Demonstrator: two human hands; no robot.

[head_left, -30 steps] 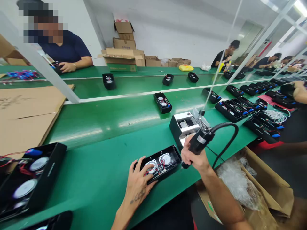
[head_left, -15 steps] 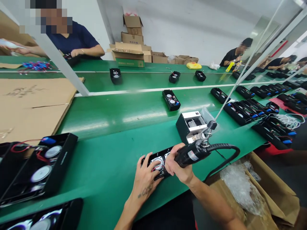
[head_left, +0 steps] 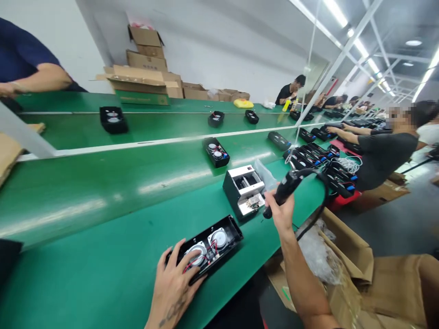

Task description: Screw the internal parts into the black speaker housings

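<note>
My left hand (head_left: pixel 175 279) grips the left end of a black speaker housing (head_left: pixel 236 230) on the green bench, its fingers reaching over the open top. Two round speakers (head_left: pixel 218 238) with red wires sit inside, the left one partly hidden by my fingers. My right hand (head_left: pixel 283 214) is wrapped round a black electric screwdriver (head_left: pixel 288 183), tilted with its tip down to the left. The tip is near the front tray of a black-and-white screw feeder (head_left: pixel 246 172), right of the housing. From its upper end a thick black cable (head_left: pixel 324 183) curves down.
Another speaker housing (head_left: pixel 216 152) lies beyond the feeder. Several more stand in a group (head_left: pixel 308 157) at the right, beside coiled white cable (head_left: pixel 348 163). Cardboard boxes with plastic wrap (head_left: pixel 317 253) stand below the bench's right edge. A co-worker (head_left: pixel 387 153) sits at the right.
My right hand has lifted the screwdriver off the housing and carried it right, to the screw feeder. My left hand stays on the housing. The view has swung right.
</note>
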